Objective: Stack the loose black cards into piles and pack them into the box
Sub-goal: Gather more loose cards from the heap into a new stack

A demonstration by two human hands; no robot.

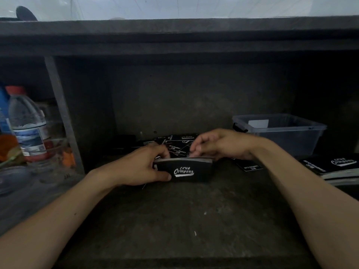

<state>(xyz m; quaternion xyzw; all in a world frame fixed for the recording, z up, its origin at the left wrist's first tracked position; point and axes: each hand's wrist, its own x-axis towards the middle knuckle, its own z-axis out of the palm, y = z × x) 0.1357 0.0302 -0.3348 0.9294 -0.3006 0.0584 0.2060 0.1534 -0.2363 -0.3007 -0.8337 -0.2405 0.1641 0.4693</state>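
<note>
Two arms: bare forearms reach in from the near edge and meet over the middle of the table (174, 220), which is dark and scuffed.
Left: the left grip (143, 166) is clenched on a stack of cards (186, 170), thumb across the near face, fingers curled over the top edge.
Stack: it stands on its long edge on the table, the white "Club" logo facing this way.
Right: the right grip (219, 144) arches over the stack's right end, fingertips curled down at the top edge. I cannot tell whether it pinches anything.
Stray: a single card (250, 167) lies flat just beside the stack, under the right wrist.
Loose cards (174, 141): a black scatter lies overlapping on the table, just behind both hands.
Finished pile (336, 166): black cards lie stacked flat at the right edge.
Box (281, 133): clear plastic, open-topped, at the right rear behind that pile, with a white slip showing inside.
Bottle (25, 121): a red-capped water bottle stands upright far left, beyond a slanted post.
Shelf (174, 35): a dark ledge runs overhead across the back.
</note>
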